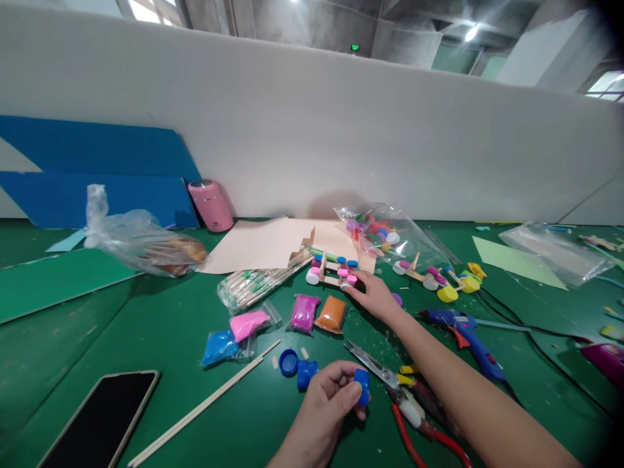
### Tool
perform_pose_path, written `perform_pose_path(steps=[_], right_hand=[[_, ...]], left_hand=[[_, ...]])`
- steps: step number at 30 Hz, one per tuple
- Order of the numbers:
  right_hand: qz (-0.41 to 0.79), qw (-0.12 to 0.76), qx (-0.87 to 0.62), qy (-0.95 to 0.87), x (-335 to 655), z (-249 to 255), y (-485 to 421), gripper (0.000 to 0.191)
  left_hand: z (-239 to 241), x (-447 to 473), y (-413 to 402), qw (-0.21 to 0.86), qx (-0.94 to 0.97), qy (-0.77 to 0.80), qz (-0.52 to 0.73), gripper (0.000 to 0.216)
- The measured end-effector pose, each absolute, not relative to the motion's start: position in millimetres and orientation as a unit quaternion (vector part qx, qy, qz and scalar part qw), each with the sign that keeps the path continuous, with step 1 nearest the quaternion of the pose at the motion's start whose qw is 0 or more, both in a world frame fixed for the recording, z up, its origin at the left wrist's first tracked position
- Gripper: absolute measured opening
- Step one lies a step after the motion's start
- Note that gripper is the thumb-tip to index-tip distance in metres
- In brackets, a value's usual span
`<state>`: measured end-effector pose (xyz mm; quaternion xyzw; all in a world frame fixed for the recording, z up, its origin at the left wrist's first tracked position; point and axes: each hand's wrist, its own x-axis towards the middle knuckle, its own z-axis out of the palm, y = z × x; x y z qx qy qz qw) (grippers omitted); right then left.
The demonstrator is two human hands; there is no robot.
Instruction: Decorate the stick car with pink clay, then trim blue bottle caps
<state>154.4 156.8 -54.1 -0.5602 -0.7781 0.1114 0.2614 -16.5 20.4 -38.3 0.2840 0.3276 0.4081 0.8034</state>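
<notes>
My left hand (327,413) pinches a blue bottle cap (361,387) between thumb and fingers, low over the table. Beside it lie two more blue caps (288,362), one with its hollow side up. My right hand (376,296) reaches forward, its thumb and fingers closed on the right end of a small toy car (332,281). The car has a wooden-stick frame and wheels of white, pink and blue caps. Part of its right side is hidden by my fingers. Pliers (375,367) with red handles lie between my hands.
Clay packets (304,314), bagged sticks (260,286) and pink paper (253,244) lie ahead. At right are a blue glue gun (465,335) with its cord and another cap-wheeled frame (431,278). A phone (100,419) and long sticks (205,403) lie left. A white partition (292,143) stands behind.
</notes>
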Motion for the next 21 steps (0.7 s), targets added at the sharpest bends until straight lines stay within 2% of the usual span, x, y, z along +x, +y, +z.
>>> perform_pose_path(steps=[21], right_hand=[[0.145,0.276,-0.590,-0.745,153.0,-47.2,152.0,0.028]], left_hand=[[-36.4,-14.8,20.3,0.804,0.287,0.323,0.409,0.032]])
